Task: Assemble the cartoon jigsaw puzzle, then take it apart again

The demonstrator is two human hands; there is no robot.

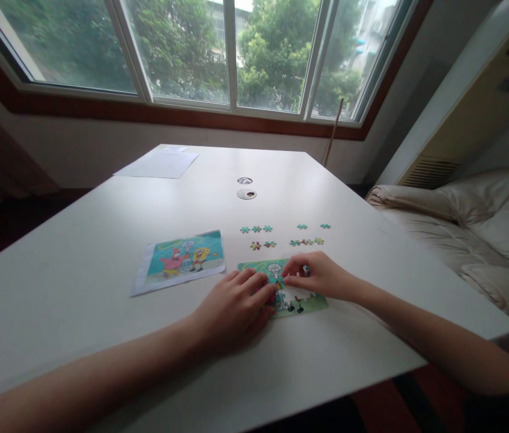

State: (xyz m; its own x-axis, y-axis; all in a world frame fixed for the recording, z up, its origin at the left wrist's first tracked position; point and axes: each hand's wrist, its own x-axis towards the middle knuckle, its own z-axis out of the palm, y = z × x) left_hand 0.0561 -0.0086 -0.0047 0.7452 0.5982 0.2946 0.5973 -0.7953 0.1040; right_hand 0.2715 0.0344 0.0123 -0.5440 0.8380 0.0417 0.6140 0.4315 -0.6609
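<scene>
From my remote seat I see the half-built jigsaw puzzle lying flat near the front edge of the white tabletop, between the two hands. The left hand rests palm down on the puzzle's left part, fingers stretched out and loosely spread, gripping nothing and only pressing lightly. The right hand sits at the puzzle's upper right, thumb and forefinger pinched together on what looks like a small teal puzzle piece, though most of it is hidden by the fingertips. I judge these pieces to be thin card: very light, stiff enough to pinch by the edges, with knobs that could bend if forced. The tabletop looks smooth, so the assembled part would probably slide unless held down flat. A piece is best taken by two opposite edges, between the fingertips. Beyond the puzzle lie loose pieces in short rows, mostly teal, a few with red and yellow. To the left, just apart from the puzzle, is a glossy reference picture, a thin, flat cartoon print with a white border.
</scene>
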